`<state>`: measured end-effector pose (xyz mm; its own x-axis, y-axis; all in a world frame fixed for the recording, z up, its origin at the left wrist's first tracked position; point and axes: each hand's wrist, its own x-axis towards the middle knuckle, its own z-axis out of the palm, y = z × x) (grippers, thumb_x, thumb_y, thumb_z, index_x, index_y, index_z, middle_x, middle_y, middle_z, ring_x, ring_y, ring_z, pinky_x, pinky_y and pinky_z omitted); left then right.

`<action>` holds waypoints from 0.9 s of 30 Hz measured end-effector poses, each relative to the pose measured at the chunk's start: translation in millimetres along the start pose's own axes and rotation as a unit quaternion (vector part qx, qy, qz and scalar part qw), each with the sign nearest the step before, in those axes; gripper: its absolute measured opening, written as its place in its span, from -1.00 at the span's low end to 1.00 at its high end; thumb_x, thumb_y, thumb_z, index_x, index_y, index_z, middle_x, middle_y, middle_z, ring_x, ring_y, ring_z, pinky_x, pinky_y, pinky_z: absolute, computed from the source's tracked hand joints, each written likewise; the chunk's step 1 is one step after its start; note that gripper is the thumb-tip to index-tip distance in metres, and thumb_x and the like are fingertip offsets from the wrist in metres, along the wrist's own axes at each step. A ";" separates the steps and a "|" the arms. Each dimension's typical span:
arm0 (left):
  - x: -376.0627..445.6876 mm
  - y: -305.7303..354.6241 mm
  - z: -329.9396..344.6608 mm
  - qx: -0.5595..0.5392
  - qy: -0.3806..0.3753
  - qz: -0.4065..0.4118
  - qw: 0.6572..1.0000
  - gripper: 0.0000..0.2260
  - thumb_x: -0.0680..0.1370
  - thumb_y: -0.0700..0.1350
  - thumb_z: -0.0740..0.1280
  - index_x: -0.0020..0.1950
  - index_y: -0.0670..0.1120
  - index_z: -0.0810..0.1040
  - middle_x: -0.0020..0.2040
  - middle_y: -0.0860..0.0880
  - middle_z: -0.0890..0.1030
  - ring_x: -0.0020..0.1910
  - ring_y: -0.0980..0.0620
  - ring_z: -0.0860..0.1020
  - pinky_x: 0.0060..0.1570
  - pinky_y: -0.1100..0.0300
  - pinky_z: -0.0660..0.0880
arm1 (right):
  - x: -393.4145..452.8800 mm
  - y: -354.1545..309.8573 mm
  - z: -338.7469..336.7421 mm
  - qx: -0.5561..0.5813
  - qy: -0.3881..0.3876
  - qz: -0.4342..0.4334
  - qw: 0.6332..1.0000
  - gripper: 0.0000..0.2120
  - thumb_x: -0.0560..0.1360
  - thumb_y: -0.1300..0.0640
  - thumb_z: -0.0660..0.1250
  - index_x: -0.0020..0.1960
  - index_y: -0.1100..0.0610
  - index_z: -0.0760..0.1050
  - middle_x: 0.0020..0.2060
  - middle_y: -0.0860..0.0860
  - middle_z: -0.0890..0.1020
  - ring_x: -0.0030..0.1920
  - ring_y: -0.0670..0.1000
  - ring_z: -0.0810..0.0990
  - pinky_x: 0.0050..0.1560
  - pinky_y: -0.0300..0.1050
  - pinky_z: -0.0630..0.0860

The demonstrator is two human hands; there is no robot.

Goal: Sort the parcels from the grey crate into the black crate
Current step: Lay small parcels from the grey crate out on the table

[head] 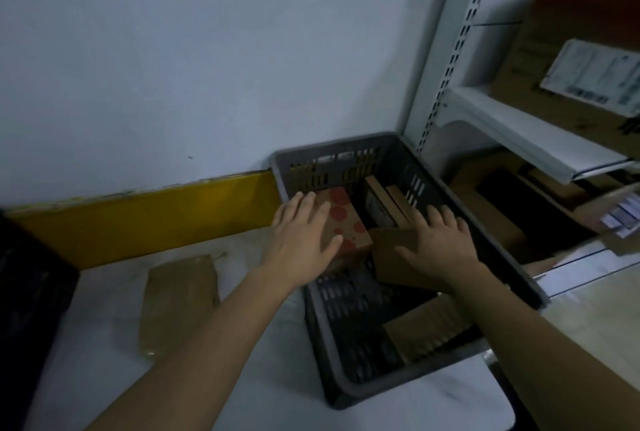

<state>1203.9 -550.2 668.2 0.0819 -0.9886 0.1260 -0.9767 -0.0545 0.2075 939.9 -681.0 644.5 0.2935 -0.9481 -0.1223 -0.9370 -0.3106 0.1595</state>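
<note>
The grey crate (349, 385) stands on the white table and holds several brown parcels. My left hand (304, 240) lies flat with spread fingers on a box with red dots (346, 219) at the crate's left wall. My right hand (440, 243) rests with fingers apart on a plain brown box (391, 257) in the middle of the crate. Neither hand is closed around its box. More parcels stand upright (384, 202) at the back and one lies at the front (426, 330). A dark edge of the black crate (27, 292) shows at the far left.
A flat brown padded envelope (176, 299) lies on the table left of the grey crate. A white metal shelf (519, 132) with labelled cardboard boxes (571, 59) rises to the right. The wall with a yellow strip (138, 219) runs behind.
</note>
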 end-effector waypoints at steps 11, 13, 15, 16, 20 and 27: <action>8.3 7.5 34.5 -0.011 -0.054 0.011 0.998 -0.33 0.70 0.33 0.05 0.73 0.02 0.11 0.74 -0.11 0.06 0.71 -0.13 -0.04 0.66 -0.17 0.01 | 22.9 16.8 29.8 -0.062 -0.017 0.030 0.997 -0.42 0.62 -0.02 0.38 0.59 0.07 0.35 0.42 0.15 0.51 0.42 0.24 0.41 0.33 0.12 0.52; 8.3 6.3 36.8 -0.013 -0.052 0.011 0.998 -0.33 0.70 0.31 0.07 0.73 0.00 0.12 0.74 -0.12 0.08 0.71 -0.14 -0.02 0.66 -0.17 0.02 | 25.8 19.4 32.0 -0.040 -0.021 0.030 0.999 -0.67 0.61 0.09 0.33 0.36 0.07 0.54 0.27 0.13 0.57 0.30 0.21 0.49 0.23 0.11 0.57; 10.1 7.5 36.0 -0.021 -0.056 0.010 0.998 -0.33 0.70 0.31 0.07 0.73 0.01 0.12 0.74 -0.12 0.07 0.71 -0.14 -0.02 0.66 -0.16 0.02 | 28.7 25.8 32.7 0.012 -0.033 0.026 0.999 -0.78 0.55 0.09 0.35 0.19 0.06 0.58 0.15 0.10 0.58 0.16 0.18 0.56 0.12 0.13 0.63; 11.0 8.8 35.4 -0.029 -0.058 0.010 0.998 -0.34 0.71 0.31 0.07 0.73 0.01 0.11 0.74 -0.11 0.07 0.71 -0.13 -0.01 0.66 -0.15 0.02 | 29.5 29.1 31.0 0.050 -0.033 0.025 0.998 -0.79 0.52 0.08 0.37 0.14 0.06 0.57 0.11 0.09 0.58 0.10 0.17 0.57 0.05 0.12 0.65; 19.6 13.3 31.4 -0.082 -0.041 0.005 0.996 -0.34 0.71 0.31 0.10 0.73 0.02 0.13 0.73 -0.10 0.13 0.70 -0.13 0.06 0.66 -0.12 0.07 | 22.6 28.6 -4.4 0.191 0.116 0.010 0.975 -0.68 0.52 0.07 0.42 0.25 0.09 0.63 0.05 0.10 0.61 0.04 0.18 0.61 -0.05 0.11 0.66; 39.9 24.5 2.9 -0.427 -0.016 -0.138 0.894 -0.29 0.64 0.43 0.16 0.69 0.08 0.23 0.57 0.04 0.44 0.50 0.00 0.45 0.48 -0.09 0.45 | -20.5 -31.1 -48.6 0.237 0.367 -0.147 0.887 -0.57 0.53 0.15 0.51 0.37 0.17 0.58 0.18 0.08 0.58 0.15 0.13 0.55 0.08 0.04 0.54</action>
<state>1182.6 -591.4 675.5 0.2762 -0.9586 -0.0694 -0.4123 -0.1833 0.8924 972.2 -655.1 689.6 0.4197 -0.6729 0.6091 -0.7230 -0.6536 -0.2239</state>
